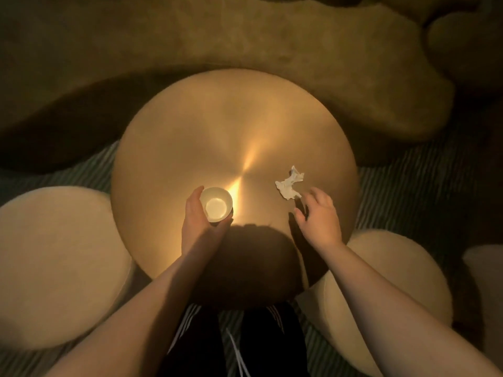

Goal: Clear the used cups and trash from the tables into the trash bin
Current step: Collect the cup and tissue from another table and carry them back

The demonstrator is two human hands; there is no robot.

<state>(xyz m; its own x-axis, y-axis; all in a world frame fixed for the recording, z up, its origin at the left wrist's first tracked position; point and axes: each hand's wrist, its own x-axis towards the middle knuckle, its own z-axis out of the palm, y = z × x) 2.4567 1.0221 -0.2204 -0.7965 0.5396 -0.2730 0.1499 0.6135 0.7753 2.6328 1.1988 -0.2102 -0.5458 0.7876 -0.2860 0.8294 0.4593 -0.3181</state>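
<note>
white cup (216, 204) gripped by left hand (196, 213), seemingly empty.

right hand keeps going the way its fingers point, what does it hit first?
Most likely the crumpled napkin: the right hand is open, fingers aimed up-left at it, with only bare round table between. Height above the tabletop is unclear from this view.

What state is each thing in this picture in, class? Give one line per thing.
Cup: upright, looks empty, gripped by the left hand.
Crumpled paper: lying loose on the round table, not held.
Right hand: open, fingers spread, close to the paper.
</note>
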